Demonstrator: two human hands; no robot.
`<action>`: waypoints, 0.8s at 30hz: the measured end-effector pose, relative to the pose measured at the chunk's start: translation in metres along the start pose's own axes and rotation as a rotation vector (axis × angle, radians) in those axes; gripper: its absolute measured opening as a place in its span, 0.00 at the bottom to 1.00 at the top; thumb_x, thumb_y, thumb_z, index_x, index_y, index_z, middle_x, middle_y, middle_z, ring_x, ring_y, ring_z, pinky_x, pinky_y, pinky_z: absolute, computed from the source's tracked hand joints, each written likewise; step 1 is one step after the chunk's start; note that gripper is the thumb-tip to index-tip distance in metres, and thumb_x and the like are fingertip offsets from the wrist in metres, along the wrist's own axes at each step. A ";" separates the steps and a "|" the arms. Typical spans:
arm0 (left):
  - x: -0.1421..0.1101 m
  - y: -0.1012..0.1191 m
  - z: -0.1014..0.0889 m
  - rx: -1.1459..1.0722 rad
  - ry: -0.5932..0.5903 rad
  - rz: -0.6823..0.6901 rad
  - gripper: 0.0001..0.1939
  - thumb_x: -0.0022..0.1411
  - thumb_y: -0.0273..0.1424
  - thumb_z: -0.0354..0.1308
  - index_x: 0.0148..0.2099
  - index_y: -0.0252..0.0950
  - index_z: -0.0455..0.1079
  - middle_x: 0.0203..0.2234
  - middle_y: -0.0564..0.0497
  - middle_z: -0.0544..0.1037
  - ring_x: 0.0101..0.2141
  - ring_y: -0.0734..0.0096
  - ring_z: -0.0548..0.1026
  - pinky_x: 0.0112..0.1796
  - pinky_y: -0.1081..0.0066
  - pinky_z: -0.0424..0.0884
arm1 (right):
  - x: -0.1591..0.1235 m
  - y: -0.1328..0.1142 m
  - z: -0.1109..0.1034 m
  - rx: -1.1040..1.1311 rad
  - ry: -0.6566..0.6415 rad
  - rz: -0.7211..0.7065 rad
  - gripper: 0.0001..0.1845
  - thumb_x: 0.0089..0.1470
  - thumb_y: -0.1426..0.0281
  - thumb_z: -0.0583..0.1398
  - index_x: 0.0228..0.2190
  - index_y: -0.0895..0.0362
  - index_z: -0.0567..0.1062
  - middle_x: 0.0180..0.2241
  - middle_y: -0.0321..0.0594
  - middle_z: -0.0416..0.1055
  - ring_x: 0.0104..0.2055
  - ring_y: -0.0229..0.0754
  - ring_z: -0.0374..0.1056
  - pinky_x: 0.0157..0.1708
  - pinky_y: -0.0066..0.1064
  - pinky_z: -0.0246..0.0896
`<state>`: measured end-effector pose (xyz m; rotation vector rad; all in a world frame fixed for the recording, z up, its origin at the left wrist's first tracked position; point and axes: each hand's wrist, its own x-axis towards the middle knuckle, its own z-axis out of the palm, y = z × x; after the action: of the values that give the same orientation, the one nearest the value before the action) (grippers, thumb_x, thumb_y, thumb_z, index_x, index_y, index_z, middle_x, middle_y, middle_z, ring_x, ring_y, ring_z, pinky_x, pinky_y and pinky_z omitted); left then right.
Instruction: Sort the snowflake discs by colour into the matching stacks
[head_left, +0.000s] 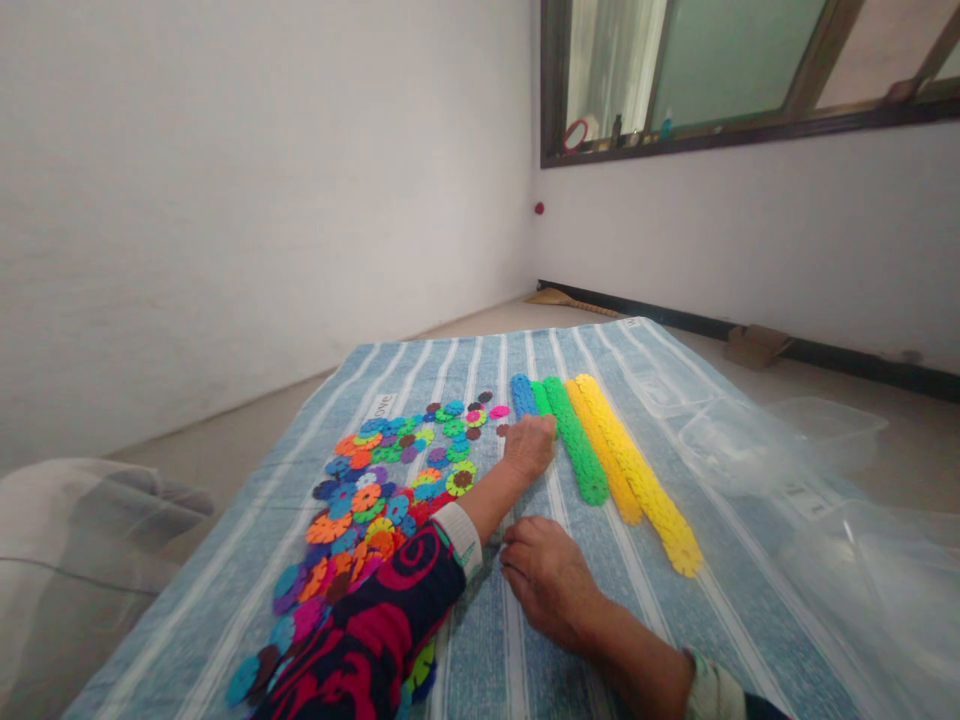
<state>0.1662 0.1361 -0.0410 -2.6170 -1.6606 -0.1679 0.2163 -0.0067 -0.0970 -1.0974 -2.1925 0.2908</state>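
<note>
My left hand [529, 446] reaches forward over a blue striped cloth [480, 640]; its fingers are curled near the near end of a short blue rod [523, 396] built of plastic discs, next to a small pink disc [499, 411]. What the fingers hold is hidden. My right hand [549, 580] rests on the cloth closer to me, fingers bent and pressed down, nothing visible in it. Beside the blue rod lie green rods [574, 440] and yellow rods [637, 475]. A heap of loose coloured discs [375, 500] spreads to the left.
Clear plastic bags and a clear tub [825, 420] lie at the right edge of the cloth. Another clear container [90, 540] sits at far left. White walls, a window ledge and a cardboard scrap [754, 345] stand beyond the cloth.
</note>
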 end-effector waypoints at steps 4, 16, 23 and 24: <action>-0.004 -0.001 0.002 -0.004 0.015 -0.006 0.14 0.63 0.27 0.47 0.46 0.34 0.72 0.38 0.39 0.77 0.43 0.57 0.74 0.40 0.63 0.70 | -0.001 0.000 0.001 0.011 0.001 0.001 0.05 0.54 0.74 0.57 0.30 0.55 0.73 0.36 0.41 0.70 0.41 0.43 0.63 0.42 0.36 0.57; -0.008 -0.001 0.004 -0.006 0.045 -0.031 0.15 0.63 0.26 0.45 0.45 0.35 0.71 0.36 0.41 0.77 0.42 0.59 0.74 0.38 0.65 0.68 | 0.001 -0.002 -0.002 0.005 -0.012 0.006 0.06 0.55 0.75 0.56 0.29 0.56 0.73 0.34 0.40 0.70 0.40 0.43 0.63 0.41 0.35 0.57; -0.016 -0.014 0.001 -0.012 0.051 -0.078 0.15 0.65 0.28 0.44 0.46 0.37 0.71 0.36 0.42 0.76 0.41 0.61 0.75 0.39 0.66 0.68 | 0.000 -0.001 -0.001 0.003 -0.010 0.001 0.06 0.55 0.75 0.56 0.28 0.56 0.73 0.36 0.40 0.70 0.41 0.42 0.63 0.42 0.35 0.56; -0.017 -0.015 0.000 -0.012 0.050 -0.085 0.16 0.65 0.28 0.44 0.47 0.38 0.71 0.37 0.42 0.76 0.40 0.61 0.75 0.39 0.67 0.68 | 0.000 -0.001 -0.001 0.002 -0.009 0.002 0.06 0.55 0.75 0.56 0.28 0.56 0.73 0.35 0.40 0.70 0.41 0.42 0.63 0.42 0.35 0.56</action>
<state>0.1451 0.1274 -0.0437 -2.5306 -1.7607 -0.2445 0.2161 -0.0077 -0.0957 -1.0998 -2.1989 0.2992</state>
